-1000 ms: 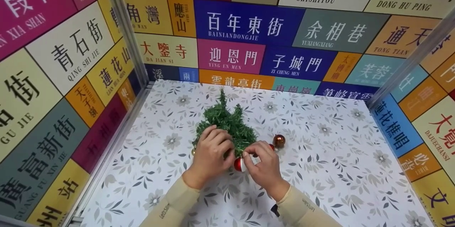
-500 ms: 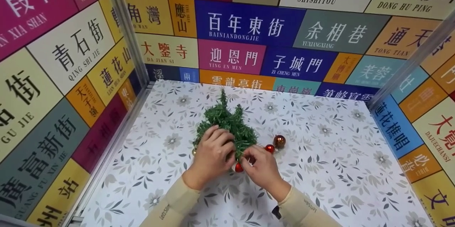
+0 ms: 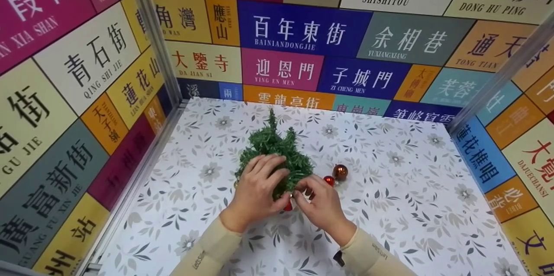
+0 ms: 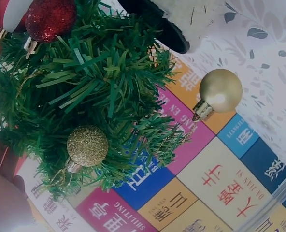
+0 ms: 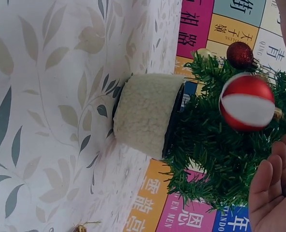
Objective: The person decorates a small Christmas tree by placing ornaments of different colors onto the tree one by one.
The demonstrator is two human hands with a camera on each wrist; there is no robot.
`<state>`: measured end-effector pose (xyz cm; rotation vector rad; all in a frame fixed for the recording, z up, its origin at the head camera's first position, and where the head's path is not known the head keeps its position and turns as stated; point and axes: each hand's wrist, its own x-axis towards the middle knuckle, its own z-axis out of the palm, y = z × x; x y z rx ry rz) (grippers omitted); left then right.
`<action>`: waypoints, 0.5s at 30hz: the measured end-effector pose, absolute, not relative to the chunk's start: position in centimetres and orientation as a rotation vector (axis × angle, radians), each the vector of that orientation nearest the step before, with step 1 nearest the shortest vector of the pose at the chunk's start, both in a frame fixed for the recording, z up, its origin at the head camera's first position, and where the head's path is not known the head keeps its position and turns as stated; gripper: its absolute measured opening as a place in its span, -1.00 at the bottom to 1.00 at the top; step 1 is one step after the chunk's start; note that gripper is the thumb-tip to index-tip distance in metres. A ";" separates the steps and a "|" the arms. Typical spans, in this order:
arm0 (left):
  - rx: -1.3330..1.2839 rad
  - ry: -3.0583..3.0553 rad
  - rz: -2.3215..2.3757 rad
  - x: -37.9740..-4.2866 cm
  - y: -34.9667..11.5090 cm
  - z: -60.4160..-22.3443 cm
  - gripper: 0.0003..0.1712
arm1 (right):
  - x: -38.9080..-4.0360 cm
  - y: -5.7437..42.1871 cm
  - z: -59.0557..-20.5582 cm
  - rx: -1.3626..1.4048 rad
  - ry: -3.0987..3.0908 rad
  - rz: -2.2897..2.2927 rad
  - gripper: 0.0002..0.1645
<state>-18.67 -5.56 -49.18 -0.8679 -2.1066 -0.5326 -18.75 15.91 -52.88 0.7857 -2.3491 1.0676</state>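
A small artificial Christmas tree stands on the table in a cream, fleecy-looking pot. My left hand curls its fingers round the near branches, with its thumb beside a red-and-white bauble. Thumb and forefinger of my right hand meet at this bauble's cap and pinch there; whether they grip the cap or its thread is too small to tell. In the left wrist view, a glittery red bauble, a glittery gold bauble and a matte gold bauble hang on the branches.
To the right of the tree lie a brown bauble and a smaller red bauble, close to my right hand. The table has a leaf-patterned cover. Walls of coloured signs enclose the back and sides.
The red-and-white bauble has shifted slightly down and left. My left thumb has come out toward it, away from the forefinger. My right hand stays almost in place.
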 end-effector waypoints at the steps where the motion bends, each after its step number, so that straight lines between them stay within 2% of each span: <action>1: -0.856 -2.105 -0.529 -18.7 -5.6 -49.2 -0.51 | -18.8 16.0 -52.9 0.784 -2.344 1.067 -0.89; 9: -0.731 -2.175 -0.542 -18.9 -6.0 -49.9 0.04 | -18.8 16.9 -53.3 0.772 -2.308 1.032 -0.79; 15: -0.623 -2.232 -0.501 -19.0 -6.0 -50.2 0.21 | -19.1 18.3 -53.9 0.760 -2.269 1.003 -0.74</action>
